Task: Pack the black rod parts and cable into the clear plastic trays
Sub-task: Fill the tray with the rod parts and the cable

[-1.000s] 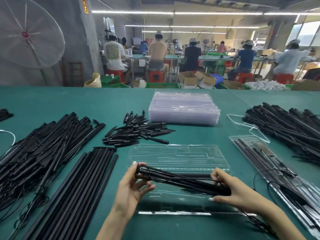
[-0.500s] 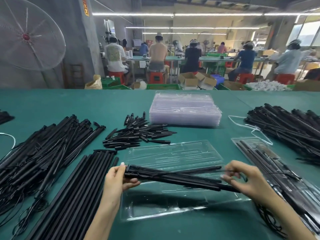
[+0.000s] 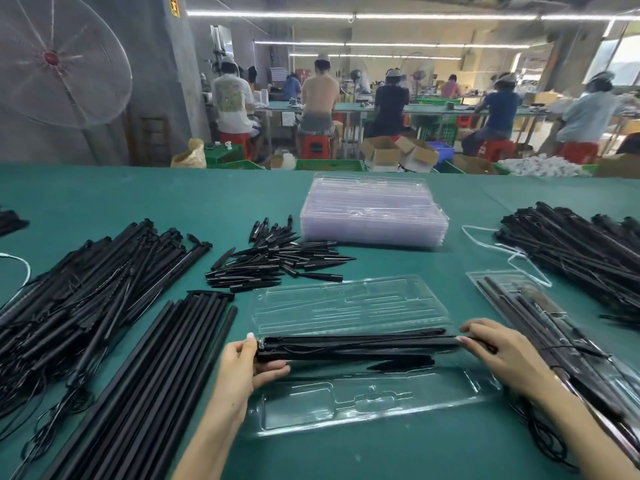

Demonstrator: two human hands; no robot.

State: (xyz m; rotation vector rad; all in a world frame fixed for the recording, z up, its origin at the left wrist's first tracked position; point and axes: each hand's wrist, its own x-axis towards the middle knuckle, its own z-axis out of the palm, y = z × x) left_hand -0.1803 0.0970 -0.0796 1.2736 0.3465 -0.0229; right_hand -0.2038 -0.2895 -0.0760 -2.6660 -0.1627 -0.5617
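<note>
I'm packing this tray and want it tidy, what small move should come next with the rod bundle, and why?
Probably lower the rod bundle straight down into the open clear tray. Left hand and right hand grip its ends, level over the tray's long channels, apparently not seated.

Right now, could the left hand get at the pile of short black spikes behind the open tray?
Probably not at once: the left hand grips the rod bundle over the open tray. The path to the spikes looks free.
</note>
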